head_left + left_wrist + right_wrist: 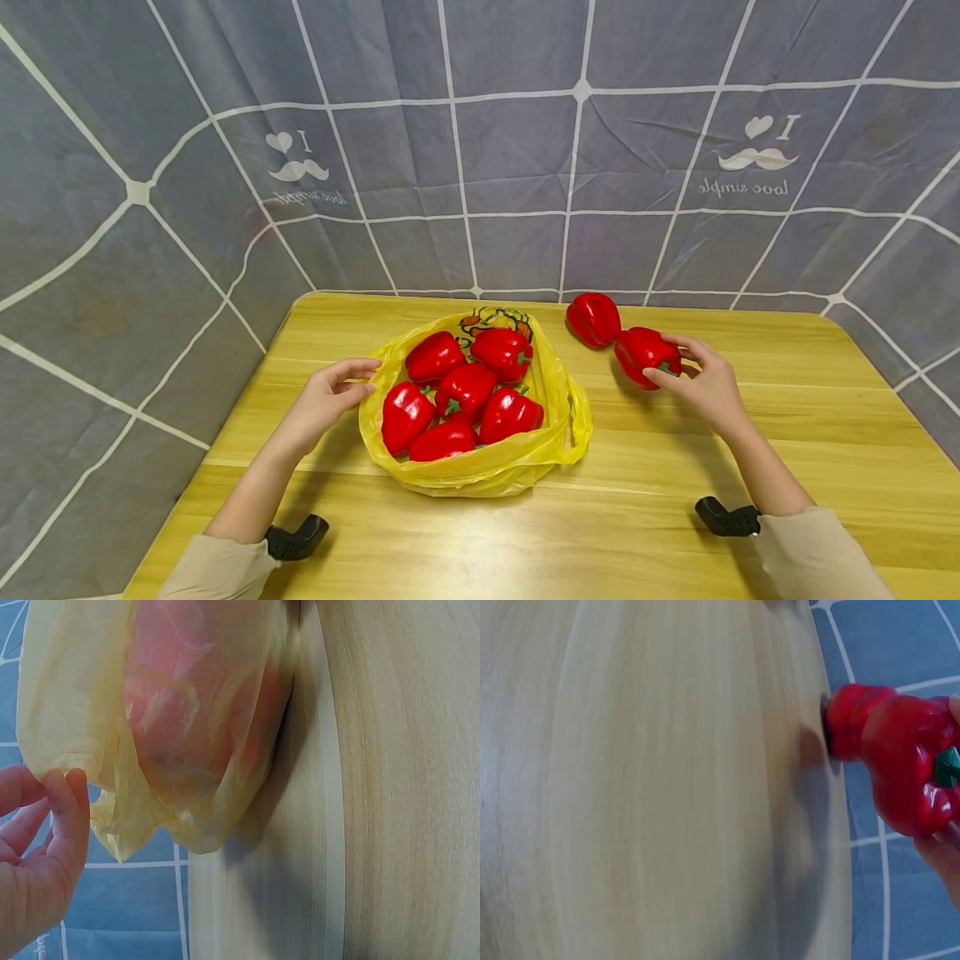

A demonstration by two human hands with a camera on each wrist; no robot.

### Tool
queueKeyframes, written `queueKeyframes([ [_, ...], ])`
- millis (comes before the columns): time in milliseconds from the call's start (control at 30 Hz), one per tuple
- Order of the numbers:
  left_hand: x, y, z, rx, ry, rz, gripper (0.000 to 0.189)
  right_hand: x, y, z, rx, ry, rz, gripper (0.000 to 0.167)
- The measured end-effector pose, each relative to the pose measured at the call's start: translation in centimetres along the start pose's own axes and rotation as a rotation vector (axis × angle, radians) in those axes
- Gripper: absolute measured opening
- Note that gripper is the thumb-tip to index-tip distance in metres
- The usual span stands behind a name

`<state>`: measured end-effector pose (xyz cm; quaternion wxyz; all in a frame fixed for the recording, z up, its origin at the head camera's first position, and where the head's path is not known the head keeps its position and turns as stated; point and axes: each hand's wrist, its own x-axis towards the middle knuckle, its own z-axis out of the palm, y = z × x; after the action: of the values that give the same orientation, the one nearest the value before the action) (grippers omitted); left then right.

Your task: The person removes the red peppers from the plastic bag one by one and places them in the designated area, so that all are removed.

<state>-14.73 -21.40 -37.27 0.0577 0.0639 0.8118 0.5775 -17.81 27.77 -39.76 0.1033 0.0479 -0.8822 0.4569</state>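
We judged the work to be part-way along: six glossy red bell peppers (467, 390) lay inside a thin yellow plastic bag (480, 481), whose mouth gaped upward on the pale wood-grained desk (637, 533), and two more were outside it. Of those two, we saw one plain red bell pepper (592, 319) lying on the desk near its far edge, to the right of the bag, with no hand on it; the other, a shiny red bell pepper with a short green stem (636, 357), sat in the right hand (708, 385). So we counted six in the bag and two left apart from it. The fingers of the right hand were spread only as wide as the pepper, curled over its far side while the thumb pressed the near side, with the stem between. We could not be sure whether that pepper touched the desk, since the right wrist view cut off most of the hand. On the other side, the left hand (330, 400) had its fingers together at the tips, pinching the bag's left rim, the thin plastic caught between them and the thumb.
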Motion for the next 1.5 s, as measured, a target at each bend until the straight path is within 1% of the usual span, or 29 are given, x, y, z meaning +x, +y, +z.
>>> queueKeyframes([
  [333, -0.1, 0.0, 0.0, 0.009, 0.001, 0.005, 0.037, 0.1, 1.3, -0.3, -0.004, 0.008, 0.045, 0.058],
  [600, -0.1, -0.1, 0.0, 0.009, 0.003, 0.007, 0.035, 0.3, 1.9, -0.4, -0.016, 0.003, 0.088, 0.059],
  [800, -0.1, -0.2, 0.0, 0.016, 0.007, 0.0, 0.031, 0.6, 2.4, -0.2, -0.034, 0.014, 0.097, 0.059],
  [967, -0.1, -0.4, 0.0, 0.009, 0.003, 0.003, 0.031, 0.7, 2.8, 0.1, -0.038, 0.021, 0.116, 0.06],
  [1167, -0.1, -0.3, 0.0, -0.001, 0.002, 0.002, 0.032, 1.3, 3.0, 0.3, -0.038, 0.019, 0.154, 0.063],
  [1500, -0.1, -0.2, -0.1, -0.011, -0.003, -0.002, 0.034, 2.3, 3.3, 0.6, -0.033, 0.045, 0.175, 0.063],
])
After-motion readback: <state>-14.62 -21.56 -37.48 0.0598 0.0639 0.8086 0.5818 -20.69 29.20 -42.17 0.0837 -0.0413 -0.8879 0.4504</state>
